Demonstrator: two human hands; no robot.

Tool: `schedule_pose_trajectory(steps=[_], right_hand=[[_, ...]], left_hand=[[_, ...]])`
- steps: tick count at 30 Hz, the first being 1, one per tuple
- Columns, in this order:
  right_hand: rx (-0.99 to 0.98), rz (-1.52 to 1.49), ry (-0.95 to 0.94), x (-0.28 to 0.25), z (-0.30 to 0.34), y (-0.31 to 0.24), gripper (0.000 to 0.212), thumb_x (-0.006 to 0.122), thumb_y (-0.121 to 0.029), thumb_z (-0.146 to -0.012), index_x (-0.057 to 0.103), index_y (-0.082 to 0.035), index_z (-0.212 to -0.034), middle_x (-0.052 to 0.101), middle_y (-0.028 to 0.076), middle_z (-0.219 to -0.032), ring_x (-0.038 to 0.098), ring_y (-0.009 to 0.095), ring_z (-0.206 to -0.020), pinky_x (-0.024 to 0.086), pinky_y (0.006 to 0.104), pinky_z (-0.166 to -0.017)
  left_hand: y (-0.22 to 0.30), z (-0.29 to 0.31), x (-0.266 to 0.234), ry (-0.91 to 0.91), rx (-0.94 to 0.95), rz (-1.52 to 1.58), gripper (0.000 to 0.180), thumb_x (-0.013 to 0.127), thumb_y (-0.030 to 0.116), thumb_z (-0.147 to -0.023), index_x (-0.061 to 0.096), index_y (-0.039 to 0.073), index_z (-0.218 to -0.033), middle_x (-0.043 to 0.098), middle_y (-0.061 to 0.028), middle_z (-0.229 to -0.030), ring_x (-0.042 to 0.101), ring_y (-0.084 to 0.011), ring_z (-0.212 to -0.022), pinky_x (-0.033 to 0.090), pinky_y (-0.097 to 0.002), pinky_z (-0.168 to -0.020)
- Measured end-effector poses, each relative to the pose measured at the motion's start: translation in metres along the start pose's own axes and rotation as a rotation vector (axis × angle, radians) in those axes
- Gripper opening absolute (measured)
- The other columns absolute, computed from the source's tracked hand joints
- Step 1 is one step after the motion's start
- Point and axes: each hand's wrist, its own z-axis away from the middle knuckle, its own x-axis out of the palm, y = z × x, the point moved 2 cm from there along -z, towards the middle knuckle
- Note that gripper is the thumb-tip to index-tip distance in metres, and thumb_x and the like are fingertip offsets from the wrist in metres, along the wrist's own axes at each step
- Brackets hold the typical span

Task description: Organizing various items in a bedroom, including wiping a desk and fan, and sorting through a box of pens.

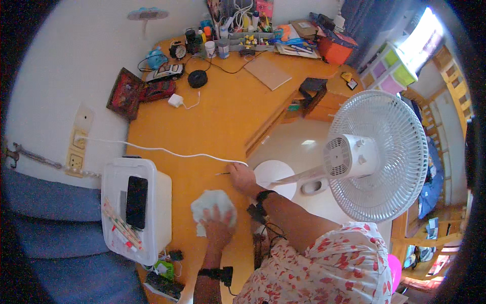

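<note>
My left hand lies with its fingers spread over a pale, crumpled cloth on the wooden desk. Beyond it and to the right, my right hand rests at the desk's edge with its fingers curled. A thin dark pen-like thing sticks out to the left from those fingers; its other end is hidden. Just past the right hand runs a white cord, coming across the desk from the wall socket.
A white lidded box carrying a black phone stands at left. A white fan rises at right, beside the desk. Toy cars, a black cable coil and a brown board lie at the far side.
</note>
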Motion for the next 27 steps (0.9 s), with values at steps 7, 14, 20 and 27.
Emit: schedule_pose_trajectory(steps=[7,14,20,27], right_hand=[[-0.084,0.015,0.141,0.001,0.001,0.001,0.016,0.041,-0.011,-0.072,0.047,-0.004,-0.084,0.050,0.015,-0.086,0.051,0.031,-0.077,0.043,0.0403,-0.061],[0.006,0.130,-0.050,0.001,0.000,-0.001,0.017,0.041,-0.010,-0.072,0.046,-0.003,-0.086,0.050,0.014,-0.086,0.051,0.030,-0.078,0.043,0.0400,-0.061],[0.012,0.078,-0.017,0.004,0.006,0.004,0.018,0.041,-0.011,-0.073,0.046,-0.003,-0.087,0.049,0.014,-0.086,0.049,0.032,-0.080,0.042,0.0410,-0.064],[0.351,-0.230,-0.289,0.027,-0.005,-0.006,0.019,0.040,-0.016,-0.076,0.047,-0.005,-0.090,0.050,0.015,-0.086,0.050,0.032,-0.076,0.041,0.0403,-0.066]], left_hand=[[0.026,0.005,-0.004,-0.003,0.373,0.070,0.049,0.057,0.045,-0.063,0.045,0.032,-0.109,0.029,-0.0077,-0.125,0.021,-0.0409,-0.113,0.018,-0.0666,-0.080],[-0.051,-0.033,-0.013,0.082,-0.247,0.033,0.053,0.057,0.043,-0.065,0.040,0.035,-0.114,0.015,-0.0055,-0.132,0.013,-0.0409,-0.117,0.016,-0.0684,-0.079],[-0.050,-0.020,-0.012,0.123,-0.316,0.080,0.058,0.056,0.045,-0.066,0.034,0.035,-0.119,0.009,-0.0101,-0.134,0.005,-0.0439,-0.118,0.011,-0.0714,-0.076],[-0.010,0.026,0.023,0.051,-0.122,0.060,0.056,0.048,0.050,-0.070,0.031,0.033,-0.121,0.011,-0.0142,-0.132,0.012,-0.0473,-0.115,0.017,-0.0712,-0.073]])
